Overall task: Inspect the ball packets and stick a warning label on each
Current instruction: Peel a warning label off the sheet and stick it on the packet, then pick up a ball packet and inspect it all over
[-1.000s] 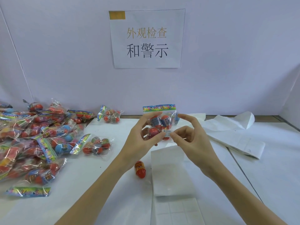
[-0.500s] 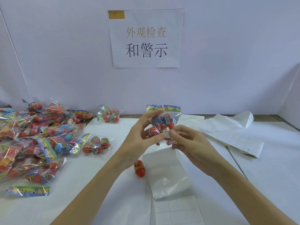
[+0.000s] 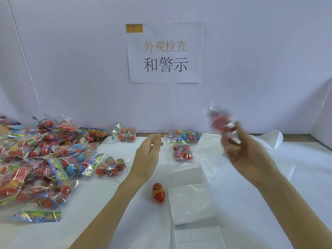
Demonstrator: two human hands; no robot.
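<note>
right hand (image 3: 248, 151): raised right of the loose red plastic egg-shaped ball (image 3: 158, 192), grip pinching a blurred clear plastic packet of red balls (image 3: 220, 121)
left hand (image 3: 149, 155): above-left of that ball, fingers relaxed, holding nothing
packet heap (image 3: 41, 159): far left on white table (image 3: 100, 203)

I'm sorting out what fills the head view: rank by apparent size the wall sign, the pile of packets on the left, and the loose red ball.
1. Pile of packets
2. Wall sign, close to the pile, so unsure
3. Loose red ball, plainly smallest
</note>
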